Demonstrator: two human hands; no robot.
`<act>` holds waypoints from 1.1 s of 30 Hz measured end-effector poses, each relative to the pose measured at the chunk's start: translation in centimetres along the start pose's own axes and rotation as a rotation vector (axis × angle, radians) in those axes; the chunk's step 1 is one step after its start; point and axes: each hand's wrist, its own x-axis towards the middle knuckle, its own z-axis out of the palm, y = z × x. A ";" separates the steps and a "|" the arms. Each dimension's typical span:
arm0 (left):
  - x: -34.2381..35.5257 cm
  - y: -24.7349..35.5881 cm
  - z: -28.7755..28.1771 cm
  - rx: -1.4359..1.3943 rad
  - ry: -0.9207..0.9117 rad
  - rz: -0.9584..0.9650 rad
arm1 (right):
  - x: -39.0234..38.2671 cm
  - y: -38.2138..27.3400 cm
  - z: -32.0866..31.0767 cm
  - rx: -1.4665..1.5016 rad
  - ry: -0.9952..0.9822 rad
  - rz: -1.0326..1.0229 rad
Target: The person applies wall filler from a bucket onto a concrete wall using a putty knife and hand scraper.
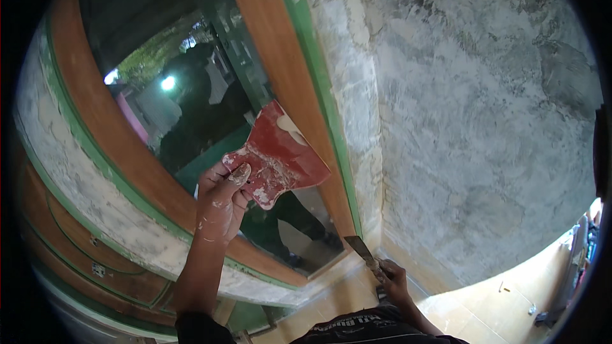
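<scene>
Head | left hand (224,190) grips spreader (278,156), edge up-right | right hand (396,279) grips scraper (368,258), blade (359,246) slanting up-left

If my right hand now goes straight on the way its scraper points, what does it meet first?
Probably the brown wooden window frame, near its lower corner: the scraper in your right hand points up and left toward it. The depth between is unclear.
</scene>
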 end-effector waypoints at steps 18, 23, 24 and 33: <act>14.9 -0.6 11.7 1.597 -0.149 1.305 | 8.2 2.7 -10.4 0.265 -0.013 0.072; 19.9 -3.2 9.6 1.940 -0.346 1.346 | 7.7 4.0 -10.2 0.319 -0.009 0.053; 20.4 -3.5 9.4 1.979 -0.389 1.355 | 7.7 4.1 -10.3 0.245 -0.027 0.032; 21.3 -7.5 10.2 2.014 -0.509 1.427 | 7.3 3.4 -11.0 0.259 -0.040 0.079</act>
